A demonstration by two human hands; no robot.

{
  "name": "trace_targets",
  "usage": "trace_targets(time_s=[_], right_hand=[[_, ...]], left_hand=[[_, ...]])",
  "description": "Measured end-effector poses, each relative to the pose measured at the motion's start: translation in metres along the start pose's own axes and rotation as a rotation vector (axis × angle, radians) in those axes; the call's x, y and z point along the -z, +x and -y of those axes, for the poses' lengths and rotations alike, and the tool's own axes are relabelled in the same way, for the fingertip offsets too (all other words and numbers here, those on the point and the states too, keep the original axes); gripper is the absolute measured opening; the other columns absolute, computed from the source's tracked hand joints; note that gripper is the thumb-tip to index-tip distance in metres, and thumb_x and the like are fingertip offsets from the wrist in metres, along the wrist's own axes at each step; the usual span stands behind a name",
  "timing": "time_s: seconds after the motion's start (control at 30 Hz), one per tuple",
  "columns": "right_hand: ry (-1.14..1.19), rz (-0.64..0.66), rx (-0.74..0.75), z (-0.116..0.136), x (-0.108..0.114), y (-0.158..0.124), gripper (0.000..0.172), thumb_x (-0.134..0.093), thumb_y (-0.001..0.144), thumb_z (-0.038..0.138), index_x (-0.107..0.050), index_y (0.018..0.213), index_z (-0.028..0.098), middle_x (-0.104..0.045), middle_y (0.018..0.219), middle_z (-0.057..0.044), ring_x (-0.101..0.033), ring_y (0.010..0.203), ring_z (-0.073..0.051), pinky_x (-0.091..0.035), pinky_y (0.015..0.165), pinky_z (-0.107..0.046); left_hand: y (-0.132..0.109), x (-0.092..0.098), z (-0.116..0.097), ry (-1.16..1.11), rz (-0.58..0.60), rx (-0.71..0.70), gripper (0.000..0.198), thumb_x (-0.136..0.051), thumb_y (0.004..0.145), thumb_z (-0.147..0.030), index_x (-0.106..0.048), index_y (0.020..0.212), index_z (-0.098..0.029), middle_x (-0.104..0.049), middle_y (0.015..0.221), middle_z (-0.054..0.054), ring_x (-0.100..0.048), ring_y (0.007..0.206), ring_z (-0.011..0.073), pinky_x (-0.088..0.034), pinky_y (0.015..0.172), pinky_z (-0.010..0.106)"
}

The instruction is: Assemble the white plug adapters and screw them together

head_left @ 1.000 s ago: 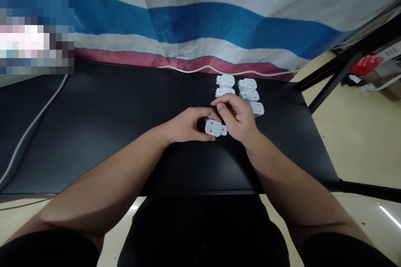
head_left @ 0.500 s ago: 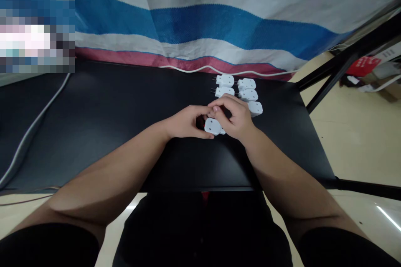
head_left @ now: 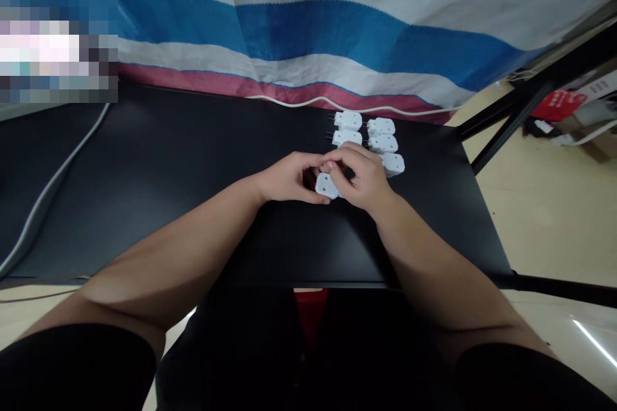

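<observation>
Holding a white plug [head_left: 326, 186], left hand [head_left: 288, 178] beside, right hand [head_left: 362, 178] over

White plugs [head_left: 326, 186] on black tabletop [head_left: 159, 160].

- pretty dim overall, just flat indoor light, no lamp or window in shot
- only soft, faint shadows on the black table [head_left: 144, 205]
- thin streak of glare on the shiny floor [head_left: 595, 341], off past the table's right side
- woven tarp [head_left: 308, 31] behind the table looking brightest, weave still crisp
- chunky pixelated patch [head_left: 58, 28] over the table's far left corner
- heavy fisheye bowing toward the edges, no real motion blur, nothing badly out of focus
</observation>
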State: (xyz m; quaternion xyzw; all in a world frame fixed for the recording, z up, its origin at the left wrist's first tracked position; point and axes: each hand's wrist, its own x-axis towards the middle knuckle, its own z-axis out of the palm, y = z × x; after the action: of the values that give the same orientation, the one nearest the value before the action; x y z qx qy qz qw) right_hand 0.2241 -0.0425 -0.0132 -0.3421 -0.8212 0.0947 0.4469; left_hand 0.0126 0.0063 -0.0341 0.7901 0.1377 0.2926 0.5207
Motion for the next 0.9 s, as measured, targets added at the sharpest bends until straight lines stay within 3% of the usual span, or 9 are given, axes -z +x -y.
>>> trace_targets(time_s=[0.43, 0.9], right_hand=[[-0.022, -0.012, 0.047, 0.0014, 0.0003, 0.0019, 0.017, -0.059, 0.098, 0.017, -0.073, 0.106, 0.024, -0.07, 0.085, -0.002, -0.064, 0.075, -0.018, -0.055, 0.071, -0.035], [-0.034, -0.007, 0.041, 0.0028, 0.0003, 0.0016, 0.018, -0.059, 0.098, 0.016, -0.072, 0.108, 0.025, -0.071, 0.091, -0.004, -0.064, 0.074, -0.018, -0.055, 0.069, -0.036]], left_hand=[[0.0013, 0.001, -0.0011, 0.015, 0.006, 0.028, 0.053, -0.096, 0.073, -0.027, -0.077, 0.121, -0.016, -0.077, 0.094, 0.005, -0.068, 0.082, 0.0163, -0.056, 0.073, 0.027], [0.0, 0.0009, 0.0013, 0.045, 0.011, 0.032, 0.045, -0.094, 0.076, -0.03, -0.075, 0.114, -0.016, -0.076, 0.094, 0.005, -0.069, 0.08, 0.018, -0.056, 0.074, 0.031]])
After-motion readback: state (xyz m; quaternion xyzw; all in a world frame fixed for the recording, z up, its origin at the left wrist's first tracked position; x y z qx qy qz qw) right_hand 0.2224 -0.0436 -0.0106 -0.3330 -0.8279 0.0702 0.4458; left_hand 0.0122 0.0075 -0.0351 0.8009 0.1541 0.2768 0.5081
